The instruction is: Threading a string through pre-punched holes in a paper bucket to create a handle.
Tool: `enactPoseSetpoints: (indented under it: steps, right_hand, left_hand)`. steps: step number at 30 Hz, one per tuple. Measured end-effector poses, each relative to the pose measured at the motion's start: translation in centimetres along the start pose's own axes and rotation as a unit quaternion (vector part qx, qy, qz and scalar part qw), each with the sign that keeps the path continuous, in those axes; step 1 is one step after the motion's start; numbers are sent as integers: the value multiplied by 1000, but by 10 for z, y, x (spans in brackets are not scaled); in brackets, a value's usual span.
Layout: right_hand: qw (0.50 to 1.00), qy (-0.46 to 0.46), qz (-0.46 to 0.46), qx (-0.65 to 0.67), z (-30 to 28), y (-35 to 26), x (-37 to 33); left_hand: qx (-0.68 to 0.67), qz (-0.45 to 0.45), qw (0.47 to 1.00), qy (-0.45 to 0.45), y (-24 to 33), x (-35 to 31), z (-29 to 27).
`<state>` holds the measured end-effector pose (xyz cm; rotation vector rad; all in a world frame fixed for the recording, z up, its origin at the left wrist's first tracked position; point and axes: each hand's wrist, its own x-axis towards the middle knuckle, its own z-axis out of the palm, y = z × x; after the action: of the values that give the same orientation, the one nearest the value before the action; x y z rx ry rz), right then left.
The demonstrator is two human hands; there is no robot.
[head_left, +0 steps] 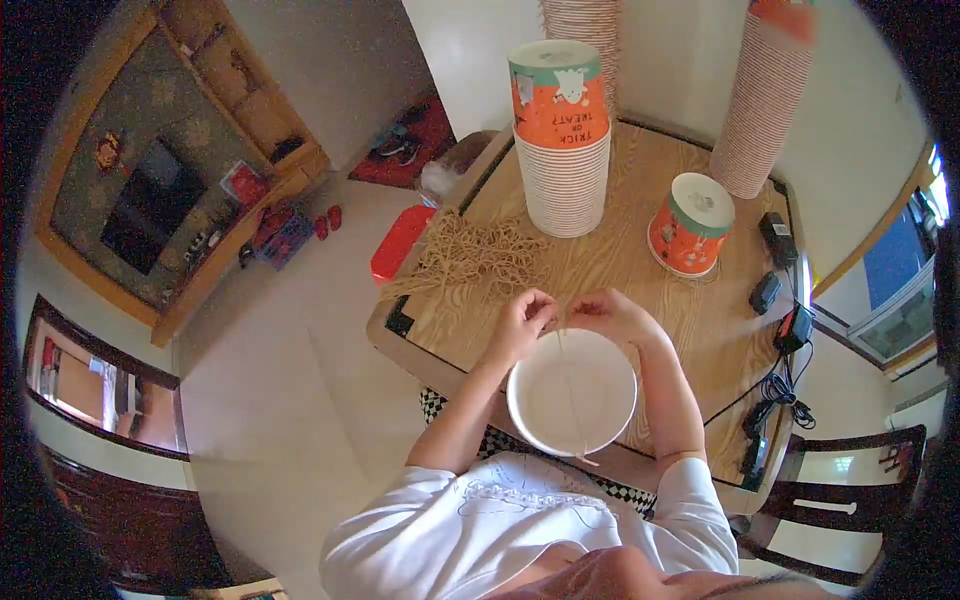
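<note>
Two hands (pixel 522 325) (pixel 618 318) pinch one cord (pixel 571 390) spanning one white bucket (pixel 608 400).

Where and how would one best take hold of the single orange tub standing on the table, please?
The single orange tub is probably best held around its narrower upper sides, from above: it stands bottom-up, tapering upward, with nothing on top.

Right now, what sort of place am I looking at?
Probably a home, perhaps its living room: there's a flat-screen television, a pair of red slippers and a dark wooden chair.
</note>
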<state>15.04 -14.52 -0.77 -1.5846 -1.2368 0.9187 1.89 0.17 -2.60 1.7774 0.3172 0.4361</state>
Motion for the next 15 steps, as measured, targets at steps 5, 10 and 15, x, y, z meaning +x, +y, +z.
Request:
enactPoseSetpoints:
  steps: [5,10,15]
  right_hand:
    - [988,129,31,77,6,-24,-8]
    - [984,176,12,-15,8,-25,-12]
    - [967,241,-49,-65,15,-35,-14]
  left_hand:
    - [-109,-33,993,40,-11,3,-8]
    - [-89,-24,995,44,8,-3,-10]
    - [-96,16,994,48,16,-6,-11]
